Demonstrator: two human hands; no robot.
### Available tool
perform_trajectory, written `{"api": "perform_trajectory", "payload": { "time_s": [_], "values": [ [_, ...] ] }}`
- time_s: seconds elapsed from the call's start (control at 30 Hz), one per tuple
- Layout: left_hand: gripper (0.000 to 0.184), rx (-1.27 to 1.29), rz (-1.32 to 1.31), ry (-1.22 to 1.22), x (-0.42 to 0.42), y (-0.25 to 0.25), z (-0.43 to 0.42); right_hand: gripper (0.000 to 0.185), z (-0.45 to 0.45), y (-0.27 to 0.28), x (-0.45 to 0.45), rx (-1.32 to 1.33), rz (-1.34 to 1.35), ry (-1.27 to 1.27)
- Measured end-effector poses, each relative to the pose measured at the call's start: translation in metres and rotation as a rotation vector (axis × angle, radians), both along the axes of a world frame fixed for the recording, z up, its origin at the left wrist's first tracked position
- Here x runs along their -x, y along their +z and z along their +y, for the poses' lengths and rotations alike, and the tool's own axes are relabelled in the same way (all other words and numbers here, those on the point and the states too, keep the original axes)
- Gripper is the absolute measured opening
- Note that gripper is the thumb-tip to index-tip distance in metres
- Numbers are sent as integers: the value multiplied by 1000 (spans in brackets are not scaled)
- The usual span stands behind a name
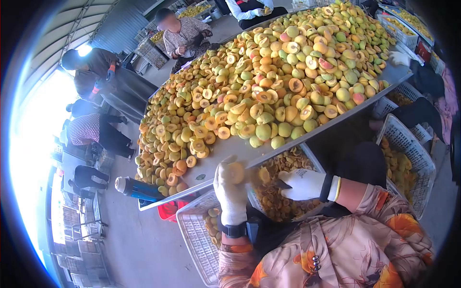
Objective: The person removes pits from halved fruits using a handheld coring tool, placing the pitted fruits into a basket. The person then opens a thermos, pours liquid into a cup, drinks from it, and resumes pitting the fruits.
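Observation:
My left hand (230,194), in a white glove, is raised over the table's near edge with its fingers closed round a halved peach (235,173). To its right, my right hand (303,185), also white-gloved, is curled with its fingertips pointing left. Something small and dark shows at those fingertips, too unclear to name. Between the hands a blurred piece of peach (264,175) appears above a crate of peach pieces (288,192). A big heap of whole and halved peaches (269,91) covers much of the metal table (225,158).
A white crate (192,230) stands below my left hand, another crate (414,158) at right. A blue flask (139,188) lies at the table's left corner, above a red container (169,211). Several people are around; a co-worker's gloved hand (399,58) rests at the right edge.

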State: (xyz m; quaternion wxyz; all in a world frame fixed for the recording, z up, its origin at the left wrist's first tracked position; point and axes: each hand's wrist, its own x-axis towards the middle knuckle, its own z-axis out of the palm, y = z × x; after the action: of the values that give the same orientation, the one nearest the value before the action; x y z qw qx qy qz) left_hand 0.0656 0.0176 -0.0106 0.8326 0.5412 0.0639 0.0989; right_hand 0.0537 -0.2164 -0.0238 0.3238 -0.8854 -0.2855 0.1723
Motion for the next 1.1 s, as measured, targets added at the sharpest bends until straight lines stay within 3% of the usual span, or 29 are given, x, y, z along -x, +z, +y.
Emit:
{"api": "perform_trajectory", "payload": {
  "time_s": [0.1,0.17,0.23,0.3,0.4,0.43,0.5,0.53,0.57,0.63,0.83,0.93,1.1],
  "values": [
    [44,-127,15,102,29,17,-15,33,9,-15,9,-228,-106,-91],
    [46,-187,-43,109,38,12,-14,32,6,-48,5,29,-61,-68],
    [47,-166,-51,126,51,13,-16,37,-11,-65,2,565,56,221],
    [46,-66,-7,161,61,20,-20,37,-13,-76,11,353,150,21],
    [45,-300,-7,149,77,23,-15,34,-8,-21,27,100,-22,-45],
    [44,-231,-25,169,80,19,-18,34,-2,-5,30,-3,-43,-85],
    [43,-88,-80,207,77,13,-25,33,8,29,42,-158,-75,-92],
    [43,-100,-78,188,78,14,-26,27,14,38,46,-361,-208,56],
    [43,-113,-74,171,80,14,-26,20,17,49,56,-389,-152,25],
    [44,-149,-93,153,85,21,-32,17,28,41,60,-511,-339,59],
    [43,-222,-173,158,101,36,-49,23,39,25,68,-459,-392,15],
    [42,-252,-171,166,99,34,-49,24,38,30,74,-488,-289,34],
    [40,-333,-229,126,96,35,-49,25,34,16,64,-516,-252,153]
  ]
}}
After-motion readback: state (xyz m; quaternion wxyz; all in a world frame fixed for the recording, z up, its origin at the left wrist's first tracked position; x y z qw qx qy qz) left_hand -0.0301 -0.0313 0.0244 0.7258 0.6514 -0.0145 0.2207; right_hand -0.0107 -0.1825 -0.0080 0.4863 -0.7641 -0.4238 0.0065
